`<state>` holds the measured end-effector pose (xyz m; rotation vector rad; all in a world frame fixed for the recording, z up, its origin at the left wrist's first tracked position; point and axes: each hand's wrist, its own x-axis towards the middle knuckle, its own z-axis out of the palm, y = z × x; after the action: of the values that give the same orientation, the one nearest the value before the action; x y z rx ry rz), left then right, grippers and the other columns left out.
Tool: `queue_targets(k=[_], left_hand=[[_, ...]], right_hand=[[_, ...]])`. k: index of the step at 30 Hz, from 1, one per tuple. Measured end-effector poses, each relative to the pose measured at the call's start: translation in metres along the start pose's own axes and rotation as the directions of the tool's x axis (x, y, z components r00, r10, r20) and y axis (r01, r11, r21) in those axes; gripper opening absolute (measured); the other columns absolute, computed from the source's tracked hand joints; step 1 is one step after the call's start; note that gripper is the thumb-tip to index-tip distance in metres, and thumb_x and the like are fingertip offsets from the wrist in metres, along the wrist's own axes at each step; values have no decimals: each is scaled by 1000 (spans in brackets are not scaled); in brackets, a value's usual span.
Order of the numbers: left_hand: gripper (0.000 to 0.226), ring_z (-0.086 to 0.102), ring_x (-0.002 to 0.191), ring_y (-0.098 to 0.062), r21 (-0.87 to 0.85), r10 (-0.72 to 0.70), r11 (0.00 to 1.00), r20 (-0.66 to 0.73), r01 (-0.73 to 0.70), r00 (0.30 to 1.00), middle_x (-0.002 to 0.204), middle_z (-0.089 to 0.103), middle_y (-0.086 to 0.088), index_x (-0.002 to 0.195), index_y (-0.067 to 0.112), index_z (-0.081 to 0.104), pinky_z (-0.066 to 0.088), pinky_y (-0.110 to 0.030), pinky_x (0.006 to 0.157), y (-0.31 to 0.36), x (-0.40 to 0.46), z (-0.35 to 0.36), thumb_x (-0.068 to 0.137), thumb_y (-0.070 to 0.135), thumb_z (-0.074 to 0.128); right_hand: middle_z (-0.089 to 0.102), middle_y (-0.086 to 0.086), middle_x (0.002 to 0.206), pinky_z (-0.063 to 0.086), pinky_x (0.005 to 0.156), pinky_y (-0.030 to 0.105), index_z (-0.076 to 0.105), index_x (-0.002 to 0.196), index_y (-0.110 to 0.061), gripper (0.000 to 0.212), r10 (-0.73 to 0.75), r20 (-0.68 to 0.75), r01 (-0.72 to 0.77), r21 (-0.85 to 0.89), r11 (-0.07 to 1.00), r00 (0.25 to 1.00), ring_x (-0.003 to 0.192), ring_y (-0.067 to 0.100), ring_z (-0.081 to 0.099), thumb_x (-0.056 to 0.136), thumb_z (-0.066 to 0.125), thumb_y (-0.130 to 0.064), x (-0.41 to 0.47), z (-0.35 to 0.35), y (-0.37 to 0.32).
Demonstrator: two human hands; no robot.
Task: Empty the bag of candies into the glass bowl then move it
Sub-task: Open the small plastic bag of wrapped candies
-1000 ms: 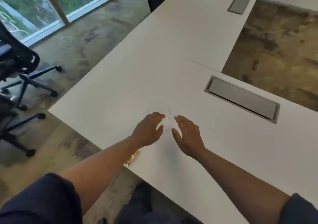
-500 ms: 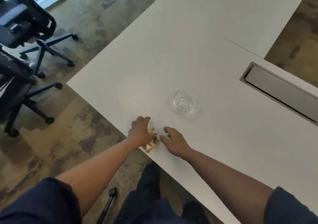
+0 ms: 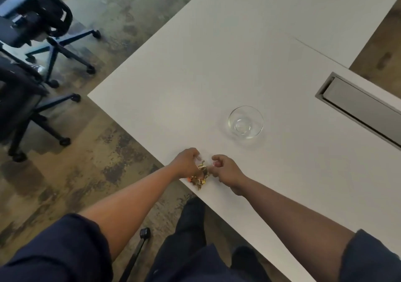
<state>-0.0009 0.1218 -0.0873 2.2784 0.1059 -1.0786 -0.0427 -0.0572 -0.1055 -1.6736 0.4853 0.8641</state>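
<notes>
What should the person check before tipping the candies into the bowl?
1. Bowl upright and empty: ok, it stands open side up with nothing inside.
2. Path from the bag to the bowl: ok, only bare table lies between them.
3. Both hands on the bag: ok, the left hand and the right hand close on it from either side.
4. Bag open: cannot tell, the fingers hide its mouth.
5. Bag safe from falling: not ok, it sits right at the table's near edge.
6. Room to move the bowl afterwards: ok, bare table lies around it.
</notes>
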Motion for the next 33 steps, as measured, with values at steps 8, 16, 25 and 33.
queue_targets(k=[8, 16, 25, 33], left_hand=[[37, 62, 74, -15, 54, 184, 979, 168, -195, 969, 93, 62, -2, 102, 18, 56, 52, -25, 56, 39, -7, -4, 74, 7, 79], [64, 57, 102, -19, 57, 253, 961, 221, -272, 942, 116, 59, 2, 117, 26, 53, 55, -33, 77, 81, -11, -3, 66, 11, 89], [55, 61, 87, -24, -380, 245, 914, 244, -139, 938, 104, 60, -14, 103, 14, 48, 55, -38, 83, 105, -23, 6, 70, 0, 89], [48, 64, 82, -21, -412, 301, 891, 218, -192, 928, 89, 65, -14, 98, 9, 58, 59, -32, 78, 126, -25, 25, 67, 1, 94]], right_hand=[[72, -12, 81, 44, 52, 8, 76, 89, -20, 15, -119, 6, 118, 46, 992, 993, 70, 7, 57, 97, 70, -29, -37, -39, -14], [74, -2, 75, 46, 63, 26, 76, 78, -16, 15, -127, 8, 124, 151, 981, 992, 70, 13, 63, 92, 73, -18, -60, -66, -17], [72, 11, 78, 50, 57, 26, 75, 89, -7, 9, -46, -82, 79, 462, 883, 996, 68, 19, 66, 94, 72, -13, -72, -79, -4], [69, 7, 73, 54, 58, 28, 75, 68, -17, 23, 31, -61, 15, 633, 774, 998, 67, 17, 63, 90, 78, -11, -80, -93, 6]])
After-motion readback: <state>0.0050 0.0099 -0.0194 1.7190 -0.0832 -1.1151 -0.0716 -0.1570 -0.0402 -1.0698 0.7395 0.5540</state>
